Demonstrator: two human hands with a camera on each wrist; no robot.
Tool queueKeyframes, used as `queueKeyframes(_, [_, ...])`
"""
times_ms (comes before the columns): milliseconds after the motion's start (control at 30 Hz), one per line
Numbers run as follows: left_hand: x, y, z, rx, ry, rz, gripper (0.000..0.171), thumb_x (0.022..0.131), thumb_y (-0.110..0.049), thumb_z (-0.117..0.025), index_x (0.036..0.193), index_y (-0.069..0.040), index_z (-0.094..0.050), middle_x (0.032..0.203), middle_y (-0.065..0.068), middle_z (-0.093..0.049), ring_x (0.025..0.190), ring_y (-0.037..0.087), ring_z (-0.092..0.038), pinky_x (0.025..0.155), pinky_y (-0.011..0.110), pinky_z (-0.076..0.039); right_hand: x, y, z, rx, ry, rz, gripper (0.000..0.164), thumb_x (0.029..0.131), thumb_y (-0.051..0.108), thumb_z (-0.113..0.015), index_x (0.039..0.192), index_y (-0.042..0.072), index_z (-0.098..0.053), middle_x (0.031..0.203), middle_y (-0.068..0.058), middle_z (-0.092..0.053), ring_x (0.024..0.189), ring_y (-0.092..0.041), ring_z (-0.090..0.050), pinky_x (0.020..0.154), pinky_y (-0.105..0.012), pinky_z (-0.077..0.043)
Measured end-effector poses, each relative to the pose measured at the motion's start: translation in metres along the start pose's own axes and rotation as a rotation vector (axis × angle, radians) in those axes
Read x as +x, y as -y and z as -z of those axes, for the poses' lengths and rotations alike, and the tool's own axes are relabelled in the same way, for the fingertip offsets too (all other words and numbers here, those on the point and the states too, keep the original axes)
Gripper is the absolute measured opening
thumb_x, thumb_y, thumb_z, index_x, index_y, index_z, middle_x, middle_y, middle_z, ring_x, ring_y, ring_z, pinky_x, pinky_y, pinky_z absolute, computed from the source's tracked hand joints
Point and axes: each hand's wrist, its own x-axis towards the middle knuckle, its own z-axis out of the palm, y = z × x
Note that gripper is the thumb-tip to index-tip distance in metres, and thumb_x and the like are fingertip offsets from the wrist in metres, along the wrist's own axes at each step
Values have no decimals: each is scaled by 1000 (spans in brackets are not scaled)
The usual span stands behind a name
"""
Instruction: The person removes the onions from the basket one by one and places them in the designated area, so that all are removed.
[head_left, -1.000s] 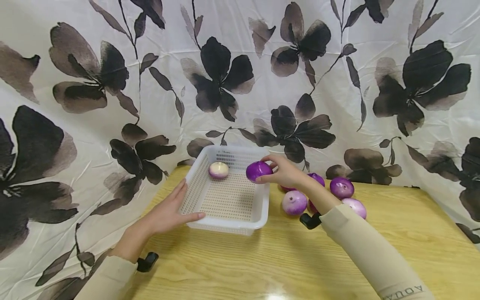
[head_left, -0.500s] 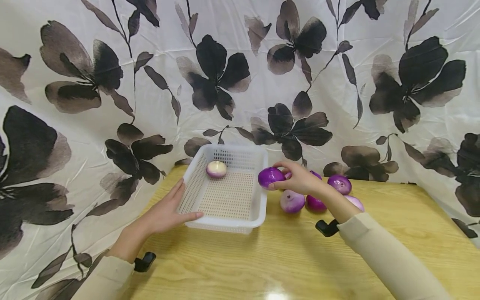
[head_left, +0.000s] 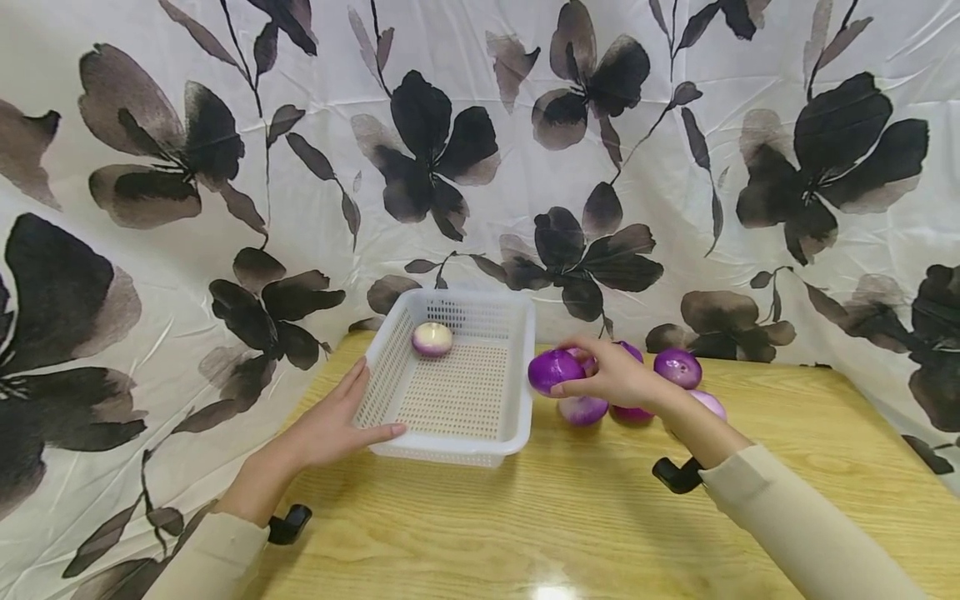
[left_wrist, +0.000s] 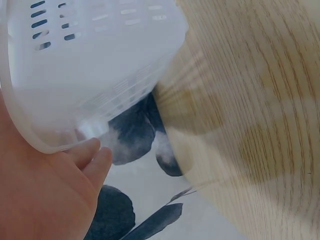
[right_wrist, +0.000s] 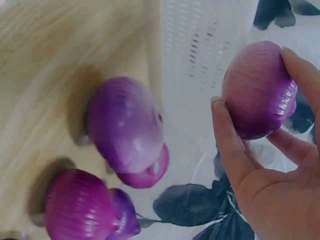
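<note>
My right hand (head_left: 618,379) holds a purple onion (head_left: 555,372) just outside the right wall of a white plastic basket (head_left: 450,445), above the table. In the right wrist view, thumb and fingers pinch this onion (right_wrist: 257,90) from both sides, beside the basket's perforated wall (right_wrist: 182,65). My left hand (head_left: 326,429) grips the basket at its near left corner, thumb over the rim and fingers along the outer left wall. The left wrist view shows the fingers of that hand (left_wrist: 55,195) at the basket's rim. A pale-topped onion (head_left: 432,340) lies inside, toward the back left.
Several onions lie right of the basket, among them a light purple one (head_left: 583,410), a dark one (head_left: 677,368) and a pale one (head_left: 708,404). A floral cloth (head_left: 442,167) hangs behind the wooden table (head_left: 465,525).
My right hand has moved right and down with the purple onion, from over the basket's right side to outside its right wall. The left hand has stayed on the basket.
</note>
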Motion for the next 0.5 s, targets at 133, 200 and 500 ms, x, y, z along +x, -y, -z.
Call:
queueKeyframes(133, [0, 0, 0, 2, -5, -2, 124, 87, -73, -64, 160, 8, -5, 170, 23, 2, 152, 49, -16, 119, 64, -23, -8, -2, -2, -16, 10, 5, 75, 82, 38, -87, 144, 9, -54, 122, -17, -68, 89, -24, -64, 82, -38, -56])
queueKeyframes(200, [0, -1, 1, 2, -5, -3, 124, 87, -74, -63, 160, 8, -6, 170, 24, 2, 152, 49, -15, 119, 64, -23, -12, -4, -4, -16, 14, 17, 76, 83, 37, -87, 145, 8, -54, 123, -17, -68, 89, -24, -65, 83, -39, -56])
queueKeyframes(500, [-1, -1, 1, 8, -4, -1, 124, 87, -74, -63, 160, 8, -7, 170, 23, 2, 152, 49, -15, 119, 64, -23, -29, -13, -6, -39, 44, 8, 73, 85, 39, -84, 143, 5, -54, 124, -18, -66, 95, -24, -67, 84, -42, -58])
